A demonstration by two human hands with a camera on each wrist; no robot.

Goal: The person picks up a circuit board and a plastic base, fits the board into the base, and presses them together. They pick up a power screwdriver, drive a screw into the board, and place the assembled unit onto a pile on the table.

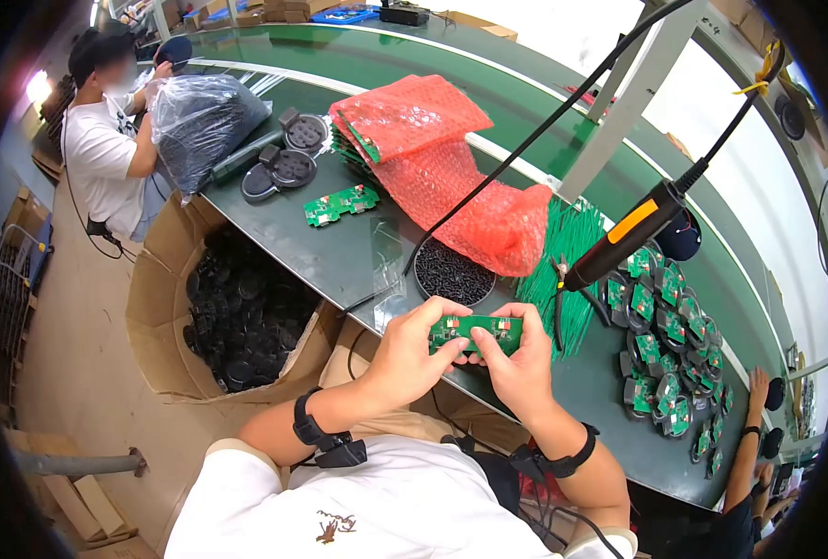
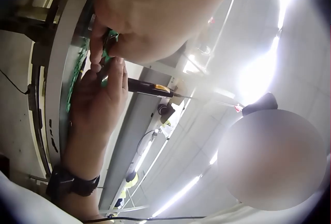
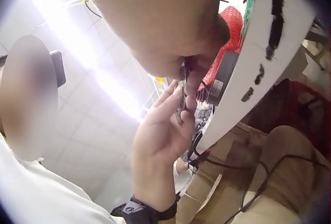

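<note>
A green circuit board (image 1: 477,326) is held up in front of the body between both hands, near the table's front edge. My left hand (image 1: 410,356) pinches its left end, thumb on the face towards me. At the other end my right hand (image 1: 523,371) grips the board the same way, its thumb lying across the front. In the right wrist view the left hand (image 3: 164,131) has its fingertips on the board, seen nearly edge-on. A round tray of small black screws (image 1: 451,274) stands on the table just beyond the hands.
A power screwdriver (image 1: 630,231) hangs over the table at right. Beneath it lie green wires (image 1: 563,279) and pliers (image 1: 559,303). Many round parts with boards (image 1: 670,326) are piled at right. Red bubble wrap (image 1: 460,177) lies behind; a carton (image 1: 157,326) of black parts stands left.
</note>
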